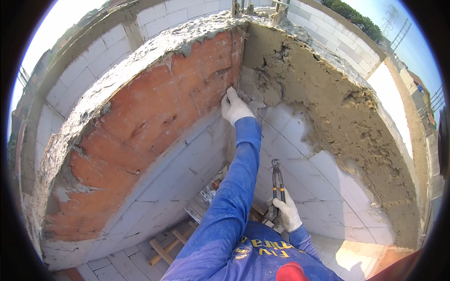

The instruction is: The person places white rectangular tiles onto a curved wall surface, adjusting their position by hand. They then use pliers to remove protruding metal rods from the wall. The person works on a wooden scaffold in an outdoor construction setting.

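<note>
Left hand [234, 108] at the wall corner, pincers [278, 187] in the right hand [287, 213].
The left glove's fingers press into the joint where the red brick [159, 117] meets the mortar [337, 103]; whether they pinch anything I cannot tell. The right fingers are clenched around the pincers' handles, tool upright and low. Risk, as I judge it: tugging there could loosen wet mortar, which would drop onto the sleeve [234, 196] or wooden slats [173, 243] below.

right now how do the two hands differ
The left hand is stretched up to the wall corner and touches the mortar there; the right hand stays low, close to the body. The right hand grips pincers with their head pointing up; the left hand holds no tool that shows. Both are white-gloved.
</note>
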`<state>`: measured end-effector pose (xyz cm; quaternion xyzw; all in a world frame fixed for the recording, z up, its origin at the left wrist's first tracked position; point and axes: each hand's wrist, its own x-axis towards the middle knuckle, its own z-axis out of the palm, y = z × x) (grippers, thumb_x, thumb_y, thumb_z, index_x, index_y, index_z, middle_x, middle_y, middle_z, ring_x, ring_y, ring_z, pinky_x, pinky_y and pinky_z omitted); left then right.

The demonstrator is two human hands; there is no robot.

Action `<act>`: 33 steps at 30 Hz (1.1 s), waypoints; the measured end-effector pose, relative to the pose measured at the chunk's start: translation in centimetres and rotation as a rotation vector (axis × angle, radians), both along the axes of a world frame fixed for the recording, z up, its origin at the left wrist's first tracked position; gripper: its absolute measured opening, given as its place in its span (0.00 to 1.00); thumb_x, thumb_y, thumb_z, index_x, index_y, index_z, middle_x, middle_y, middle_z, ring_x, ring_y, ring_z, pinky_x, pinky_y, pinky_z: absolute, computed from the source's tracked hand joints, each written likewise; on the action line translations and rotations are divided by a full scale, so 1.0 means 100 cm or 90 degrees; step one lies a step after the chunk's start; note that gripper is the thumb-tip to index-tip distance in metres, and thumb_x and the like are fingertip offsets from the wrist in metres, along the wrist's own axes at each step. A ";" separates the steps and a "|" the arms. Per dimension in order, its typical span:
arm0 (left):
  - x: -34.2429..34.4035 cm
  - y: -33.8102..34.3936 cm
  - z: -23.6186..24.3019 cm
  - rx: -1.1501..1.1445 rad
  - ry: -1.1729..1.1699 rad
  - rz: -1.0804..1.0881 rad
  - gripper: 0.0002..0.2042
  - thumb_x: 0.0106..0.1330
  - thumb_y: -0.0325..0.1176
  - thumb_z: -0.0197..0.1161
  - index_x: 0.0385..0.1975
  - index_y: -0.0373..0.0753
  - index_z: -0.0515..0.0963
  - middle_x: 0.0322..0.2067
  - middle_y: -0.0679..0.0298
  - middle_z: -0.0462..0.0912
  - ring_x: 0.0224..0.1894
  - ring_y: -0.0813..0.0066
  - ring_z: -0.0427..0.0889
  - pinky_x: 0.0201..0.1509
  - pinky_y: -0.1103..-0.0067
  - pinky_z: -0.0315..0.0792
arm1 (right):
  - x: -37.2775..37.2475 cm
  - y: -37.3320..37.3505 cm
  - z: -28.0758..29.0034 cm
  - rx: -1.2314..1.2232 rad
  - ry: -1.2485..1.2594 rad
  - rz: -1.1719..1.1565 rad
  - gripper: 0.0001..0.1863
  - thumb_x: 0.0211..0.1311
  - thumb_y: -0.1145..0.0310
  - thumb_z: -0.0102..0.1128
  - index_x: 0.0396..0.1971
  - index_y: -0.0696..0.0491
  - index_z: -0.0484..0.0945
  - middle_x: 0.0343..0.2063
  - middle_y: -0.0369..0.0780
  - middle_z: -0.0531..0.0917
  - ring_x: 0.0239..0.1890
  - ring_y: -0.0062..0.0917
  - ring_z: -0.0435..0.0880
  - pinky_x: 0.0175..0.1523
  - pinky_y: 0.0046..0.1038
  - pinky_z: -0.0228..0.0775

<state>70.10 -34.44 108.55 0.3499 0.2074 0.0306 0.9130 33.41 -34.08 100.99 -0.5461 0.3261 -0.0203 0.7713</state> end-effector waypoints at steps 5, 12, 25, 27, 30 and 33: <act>0.022 -0.001 -0.013 -0.403 0.085 -0.189 0.11 0.80 0.44 0.65 0.38 0.45 0.81 0.29 0.68 0.81 0.30 0.76 0.82 0.41 0.71 0.85 | -0.011 0.001 -0.007 0.028 0.008 -0.034 0.35 0.70 0.64 0.64 0.74 0.54 0.66 0.40 0.40 0.86 0.34 0.23 0.82 0.38 0.26 0.77; 0.031 -0.023 -0.026 -0.600 0.005 -0.310 0.16 0.79 0.53 0.65 0.46 0.47 0.77 0.35 0.73 0.80 0.33 0.75 0.83 0.48 0.70 0.85 | -0.008 0.010 -0.010 0.030 0.018 -0.032 0.33 0.70 0.68 0.63 0.73 0.54 0.67 0.39 0.40 0.86 0.33 0.23 0.82 0.38 0.26 0.77; 0.011 -0.013 0.049 -0.387 0.064 -0.150 0.15 0.78 0.47 0.66 0.52 0.45 0.77 0.43 0.71 0.77 0.38 0.77 0.77 0.48 0.74 0.80 | -0.027 0.018 -0.021 0.085 0.066 -0.119 0.29 0.70 0.71 0.60 0.71 0.54 0.68 0.37 0.43 0.84 0.28 0.23 0.81 0.33 0.28 0.78; 0.003 -0.006 0.044 -0.391 0.074 -0.129 0.13 0.78 0.48 0.65 0.48 0.46 0.77 0.39 0.72 0.76 0.34 0.77 0.76 0.46 0.74 0.80 | -0.035 0.020 -0.027 0.072 0.068 -0.114 0.29 0.70 0.71 0.60 0.70 0.55 0.68 0.37 0.43 0.84 0.27 0.24 0.81 0.33 0.27 0.78; 0.010 0.010 0.001 -0.385 0.012 -0.171 0.12 0.78 0.47 0.62 0.44 0.46 0.78 0.33 0.72 0.75 0.24 0.79 0.71 0.40 0.74 0.78 | -0.042 0.015 -0.037 0.078 0.051 -0.113 0.29 0.70 0.71 0.60 0.70 0.55 0.68 0.37 0.42 0.84 0.27 0.23 0.81 0.32 0.27 0.77; 0.011 0.004 -0.014 -0.305 0.001 -0.148 0.12 0.78 0.46 0.62 0.45 0.44 0.77 0.32 0.69 0.75 0.23 0.77 0.71 0.37 0.73 0.77 | -0.047 0.014 -0.040 0.081 0.063 -0.109 0.29 0.70 0.71 0.60 0.70 0.54 0.68 0.36 0.42 0.84 0.27 0.23 0.80 0.32 0.27 0.77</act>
